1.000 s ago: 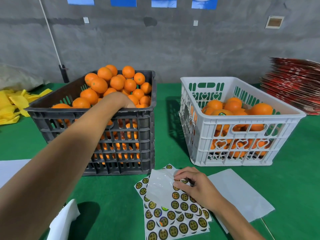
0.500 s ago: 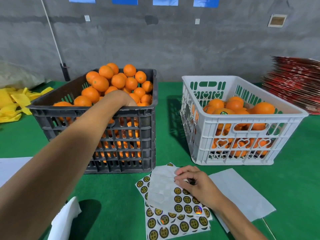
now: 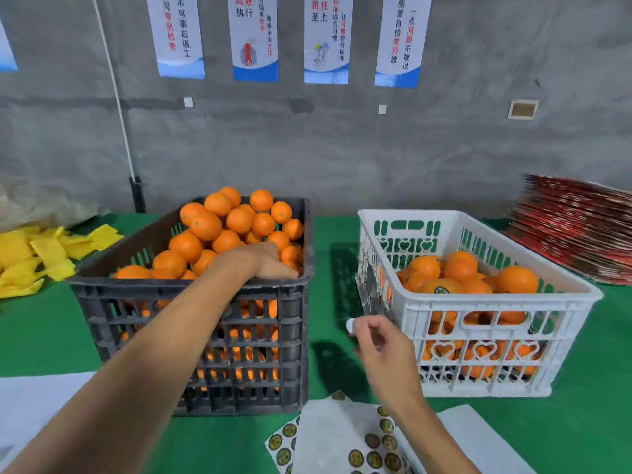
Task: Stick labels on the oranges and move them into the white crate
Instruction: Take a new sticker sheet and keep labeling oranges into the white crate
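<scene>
Green felt covers the table (image 3: 51, 336). Black crate (image 3: 191, 302) stands left of centre, heaped above its rim with unlabelled oranges (image 3: 239, 220). White crate (image 3: 561, 319) stands to its right, well apart from it, partly filled; labelled orange (image 3: 441, 287) near the front of that pile shows a dark round sticker on top.

Left hand (image 3: 270, 263) reaches over the near rim of the black crate, at its right front corner, fingers curled down among the fruit. The fingertips are hidden behind the rim and the oranges, so whether it grips one cannot be told.

Right hand (image 3: 379, 343) is raised above the table in the gap between the two crates, just in front of the white crate's near left corner. Thumb and forefinger pinch a small round label (image 3: 351, 326), its pale back side toward the camera; remaining fingers loosely curled.

Label sheets (image 3: 359, 446) lie on the table at the bottom edge, below the right hand: round gold-and-dark stickers on white backing, upper sheet mostly stripped. White paper (image 3: 478, 439) lies beside them on the right; more white paper (image 3: 34, 401) at the left edge.

Yellow pieces (image 3: 41, 251) lie scattered at far left. Red stack (image 3: 574, 227) of flat sheets sits at far right. Grey wall (image 3: 376, 148) behind carries posters (image 3: 254, 39) with printed text.
</scene>
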Available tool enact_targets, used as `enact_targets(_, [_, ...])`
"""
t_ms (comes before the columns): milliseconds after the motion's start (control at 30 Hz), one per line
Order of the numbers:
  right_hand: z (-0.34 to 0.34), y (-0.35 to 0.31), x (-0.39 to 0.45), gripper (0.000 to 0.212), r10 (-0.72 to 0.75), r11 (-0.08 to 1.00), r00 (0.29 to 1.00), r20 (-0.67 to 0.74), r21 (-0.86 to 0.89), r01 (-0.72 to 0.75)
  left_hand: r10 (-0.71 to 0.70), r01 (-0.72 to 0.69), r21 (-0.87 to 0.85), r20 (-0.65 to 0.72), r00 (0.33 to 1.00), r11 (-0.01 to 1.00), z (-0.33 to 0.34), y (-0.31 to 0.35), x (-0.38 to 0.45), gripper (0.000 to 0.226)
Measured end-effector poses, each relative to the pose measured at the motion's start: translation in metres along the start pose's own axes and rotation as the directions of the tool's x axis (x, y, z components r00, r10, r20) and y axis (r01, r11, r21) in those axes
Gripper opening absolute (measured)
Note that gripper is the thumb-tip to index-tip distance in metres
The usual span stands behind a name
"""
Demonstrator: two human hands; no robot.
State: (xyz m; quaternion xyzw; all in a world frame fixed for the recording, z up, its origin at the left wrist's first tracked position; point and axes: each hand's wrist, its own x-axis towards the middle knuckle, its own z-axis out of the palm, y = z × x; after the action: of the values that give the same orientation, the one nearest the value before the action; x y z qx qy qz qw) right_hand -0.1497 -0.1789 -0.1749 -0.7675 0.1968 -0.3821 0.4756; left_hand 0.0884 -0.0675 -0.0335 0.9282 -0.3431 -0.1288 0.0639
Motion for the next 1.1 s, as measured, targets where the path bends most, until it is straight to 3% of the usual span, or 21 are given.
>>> enact_targets(100, [0.015, -0.055, 0.043, 0.017, -0.149, 0.986, 0.977, -0.151, -0.098, 0.135, 0.012, -0.068, -0.187, -0.285, 0.959, 0.98, 0.001, -0.003, 0.006, 0.067])
enact_targets(200, [0.026, -0.097, 0.083, 0.018, -0.273, 0.937, 0.94, -0.206, -0.28, 0.21, 0.053, -0.269, -0.374, -0.497, 0.866, 0.887, 0.0, 0.0, 0.009, 0.075])
enact_targets(333, [0.038, -0.122, 0.118, 0.024, -0.385, 0.807, 0.899, -0.209, -0.548, 0.218, 0.078, -0.507, -0.505, -0.651, 0.755, 0.698, -0.003, 0.001, 0.01, 0.075])
enact_targets(400, [0.044, -0.128, 0.127, 0.025, -0.387, 0.795, 0.893, -0.23, -0.574, 0.197, 0.108, -0.572, -0.513, -0.677, 0.728, 0.64, -0.004, 0.002, 0.009, 0.083])
enact_targets(467, [0.049, -0.13, 0.131, 0.022, -0.337, 0.867, 0.914, -0.226, -0.452, 0.208, 0.151, -0.624, -0.477, -0.707, 0.691, 0.619, -0.005, 0.002, 0.009, 0.087])
enact_targets(567, [0.051, -0.128, 0.132, 0.018, -0.198, 0.98, 0.964, -0.177, -0.066, 0.189, 0.204, -0.676, -0.428, -0.735, 0.646, 0.6, -0.008, 0.002, 0.011, 0.085])
enact_targets(733, [0.055, -0.126, 0.122, 0.052, -0.079, 0.993, 0.992, -0.1, 0.084, 0.088, 0.347, -0.665, -0.109, -0.785, 0.514, 0.739, -0.013, 0.002, 0.01, 0.08])
enact_targets(833, [0.06, -0.137, 0.118, 0.039, 0.032, 0.967, 0.999, -0.027, 0.252, -0.024, 0.468, -0.756, -0.014, -0.778, 0.419, 0.654, -0.011, 0.013, 0.004, 0.076])
enact_targets(900, [0.057, -0.14, 0.119, 0.033, 0.179, 0.878, 0.982, -0.053, 0.459, -0.135, 0.508, -0.818, -0.009, -0.779, 0.366, 0.576, -0.008, 0.017, 0.003, 0.074])
enact_targets(967, [0.05, -0.139, 0.122, 0.028, 0.351, 0.682, 0.936, -0.034, 0.694, -0.23, 0.471, -0.825, -0.125, -0.769, 0.432, 0.551, -0.005, 0.017, 0.003, 0.069])
enact_targets(1033, [0.039, -0.136, 0.123, 0.045, 0.464, 0.431, 0.885, 0.031, 0.865, -0.256, 0.379, -0.725, -0.207, -0.74, 0.555, 0.656, -0.004, 0.014, 0.008, 0.053])
enact_targets(1067, [0.031, -0.132, 0.125, 0.055, 0.494, 0.347, 0.869, 0.032, 0.909, -0.231, 0.342, -0.625, -0.217, -0.681, 0.647, 0.75, -0.006, 0.011, 0.01, 0.045])
enact_targets(1100, [0.023, -0.127, 0.126, 0.061, 0.512, 0.302, 0.859, 0.019, 0.932, -0.201, 0.292, -0.471, -0.221, -0.545, 0.786, 0.854, -0.007, 0.006, 0.01, 0.038])
